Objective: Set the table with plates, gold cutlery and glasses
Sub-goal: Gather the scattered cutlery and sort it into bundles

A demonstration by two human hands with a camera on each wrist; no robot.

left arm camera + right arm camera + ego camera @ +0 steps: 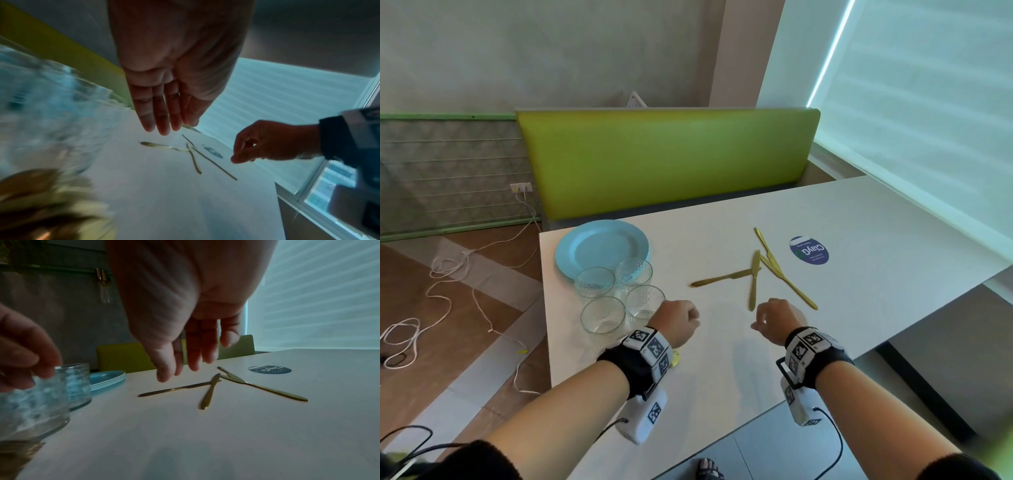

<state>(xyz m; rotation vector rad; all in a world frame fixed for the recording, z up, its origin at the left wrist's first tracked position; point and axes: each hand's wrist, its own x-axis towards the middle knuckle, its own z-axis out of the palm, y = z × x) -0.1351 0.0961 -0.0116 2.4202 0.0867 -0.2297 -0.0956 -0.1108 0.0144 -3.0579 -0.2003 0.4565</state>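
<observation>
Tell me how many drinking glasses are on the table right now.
4, clustered in a square near the table's left edge: two at the back against the blue plates, two in front, the right one partly behind the left hand.

Your left wrist view smeared the nearest glass (47,113) into blur. Your left hand (677,322) hid part of another glass (644,303) behind it.
</observation>
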